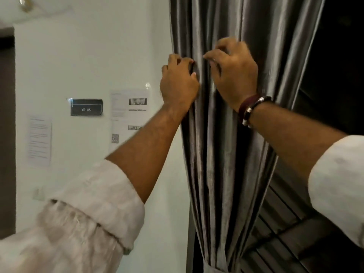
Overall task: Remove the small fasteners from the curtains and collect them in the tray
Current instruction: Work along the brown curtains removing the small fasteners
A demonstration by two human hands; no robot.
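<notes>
Pinching separate folds of the grey curtain (226, 134) at the frame's upper centre, the left hand (178, 83) and right hand (234, 75) had fingers curled into the fabric, forearms reaching up from below. No fastener or tray showed; one tugged free unseen could have dropped.

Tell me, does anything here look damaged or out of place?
Nothing stands out. The grey curtain hangs in even folds, both the left hand and the right hand pinch its folds, and the wall papers are flat.
</notes>
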